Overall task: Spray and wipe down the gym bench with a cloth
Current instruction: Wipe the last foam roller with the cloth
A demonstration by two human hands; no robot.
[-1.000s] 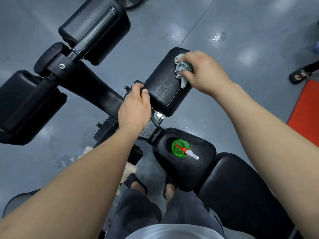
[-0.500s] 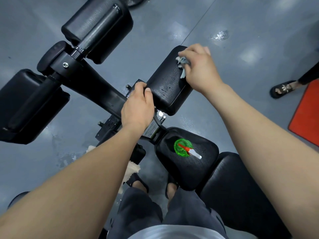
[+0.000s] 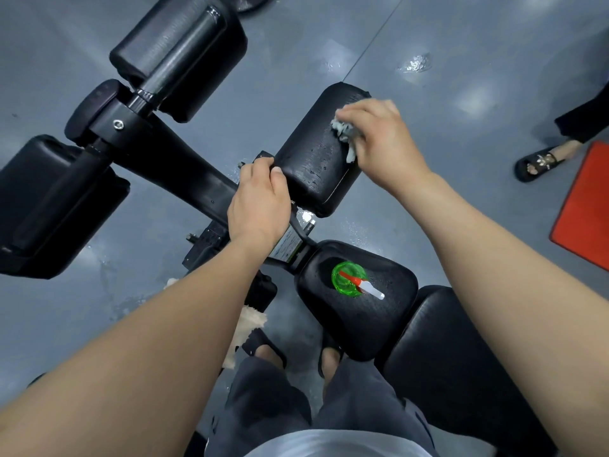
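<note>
A black roller pad (image 3: pixel 313 153) of the gym bench sits in the middle, wet with droplets. My right hand (image 3: pixel 382 140) grips a crumpled grey cloth (image 3: pixel 346 133) and presses it on the pad's right side. My left hand (image 3: pixel 260 202) grips the pad's near left edge by the bracket. A green spray bottle (image 3: pixel 349 278) with a red and white nozzle stands on the black seat pad (image 3: pixel 379 311) below. The backrest pad (image 3: pixel 461 374) runs to the lower right.
Two more black roller pads (image 3: pixel 178 51) (image 3: pixel 49 206) hang on the black frame arm (image 3: pixel 184 166) at the upper left. Grey floor with wet patches lies all round. Another person's sandalled foot (image 3: pixel 540 159) and a red mat (image 3: pixel 586 206) are at the right. My feet (image 3: pixel 296 354) stand below.
My right hand has slid the cloth back along the pad's right side, towards me. My left hand keeps its grip on the pad's edge. The other person's foot has stepped further in.
</note>
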